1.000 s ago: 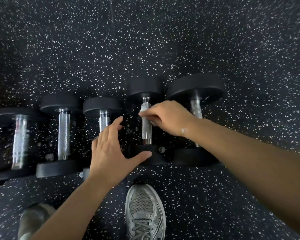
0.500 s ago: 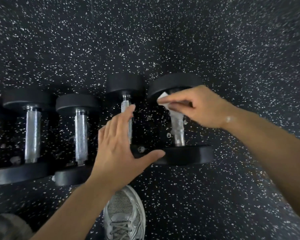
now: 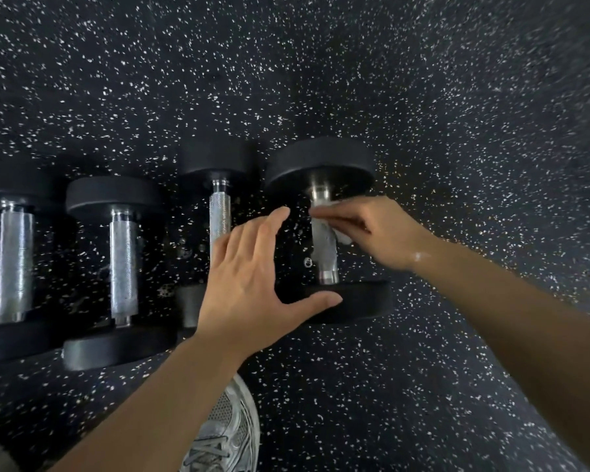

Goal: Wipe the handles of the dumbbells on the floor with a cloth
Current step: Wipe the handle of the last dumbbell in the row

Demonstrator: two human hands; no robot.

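White cloth (image 3: 342,235) on the rightmost dumbbell (image 3: 326,229) handle
Right hand (image 3: 378,229) pinches it; left hand (image 3: 252,284) hovers beside, fingers spread.

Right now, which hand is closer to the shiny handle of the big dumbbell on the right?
The right hand. It presses the white cloth on that handle. The left hand hovers open beside it, thumb over the near weight.

Black speckled floor (image 3: 457,114) carries four dumbbells (image 3: 118,267) in a row.
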